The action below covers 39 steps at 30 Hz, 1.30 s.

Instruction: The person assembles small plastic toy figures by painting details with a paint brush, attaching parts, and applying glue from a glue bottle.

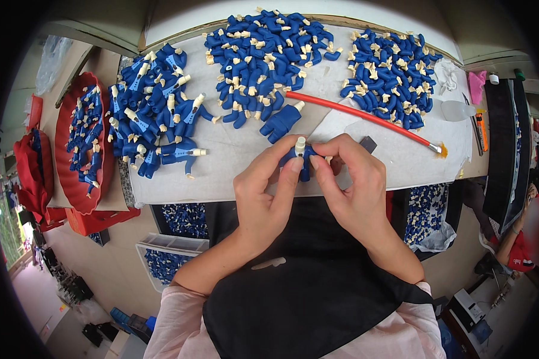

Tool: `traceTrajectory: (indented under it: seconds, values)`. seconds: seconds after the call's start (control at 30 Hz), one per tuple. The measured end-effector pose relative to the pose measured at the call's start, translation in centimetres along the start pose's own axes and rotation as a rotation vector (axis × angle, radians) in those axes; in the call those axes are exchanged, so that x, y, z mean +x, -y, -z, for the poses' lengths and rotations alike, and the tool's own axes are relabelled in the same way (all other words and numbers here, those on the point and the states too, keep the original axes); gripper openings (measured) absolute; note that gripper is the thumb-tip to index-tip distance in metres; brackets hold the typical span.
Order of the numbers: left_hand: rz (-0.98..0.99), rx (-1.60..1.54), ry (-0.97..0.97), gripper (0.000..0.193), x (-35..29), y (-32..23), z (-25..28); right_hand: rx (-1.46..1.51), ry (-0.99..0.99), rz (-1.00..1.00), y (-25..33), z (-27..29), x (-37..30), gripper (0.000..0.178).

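Note:
Between my two hands, above the table's near edge, is a small blue doll body (pixel 304 170) with a cream neck peg pointing up. My left hand (pixel 260 188) pinches its left side between thumb and fingers. Closed on the other side, my right hand (pixel 359 185) has its thumb and fingertips at the body's shoulder; a small cream tip shows there, and the fingers partly hide the arm. Just beyond my hands lies an armless blue doll body (pixel 281 122). To the left is a heap of doll bodies (pixel 161 113), several with arms on.
Heaps of loose blue arms (pixel 263 54) with cream hands lie at the back, with another arm heap (pixel 392 78) to the right. A red-handled brush (pixel 359 113) lies across the white tabletop (pixel 233 170). A red scalloped tray (pixel 66 149) holds more parts. Another person's arm (pixel 515 230) shows far right.

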<state>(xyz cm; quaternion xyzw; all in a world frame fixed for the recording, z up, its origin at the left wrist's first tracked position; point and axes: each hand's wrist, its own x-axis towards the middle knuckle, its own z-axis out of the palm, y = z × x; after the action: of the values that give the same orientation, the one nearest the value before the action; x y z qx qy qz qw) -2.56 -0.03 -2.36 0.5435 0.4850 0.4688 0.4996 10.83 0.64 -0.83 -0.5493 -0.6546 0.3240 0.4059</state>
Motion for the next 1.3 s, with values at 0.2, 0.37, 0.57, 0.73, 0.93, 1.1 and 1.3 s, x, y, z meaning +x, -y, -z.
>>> traceTrajectory:
  seconds: [0.2,0.37,0.57,0.73,0.93,1.1,1.3]
  values:
    - [0.28,-0.476,0.048,0.023,0.6,-0.8,0.4,0.101,0.041,-0.051,1.4,1.6,0.2,0.024]
    - [0.525,-0.813,0.133,0.018,1.2,-1.5,1.3,-0.123,-0.011,0.024,-0.2,4.5,-0.7,0.027]
    - [0.609,-0.871,0.201,0.019,1.0,-1.3,1.8,0.003,0.0,0.048,0.9,2.5,-0.1,0.025]
    - [0.596,-0.879,0.193,0.017,0.6,-1.6,1.4,0.293,-0.04,-0.014,0.6,1.1,0.3,0.02]
    - [0.168,-0.474,0.035,0.021,-0.3,-1.2,0.8,0.372,0.096,-0.11,1.5,1.9,-0.1,0.016]
    - [0.084,-0.216,0.004,0.022,-0.4,-1.5,0.7,0.498,0.056,-0.269,1.3,1.5,-0.5,0.017]
    - [0.017,-0.106,-0.036,0.023,0.2,-1.0,0.5,0.385,0.136,-0.187,0.9,1.5,0.0,0.019]
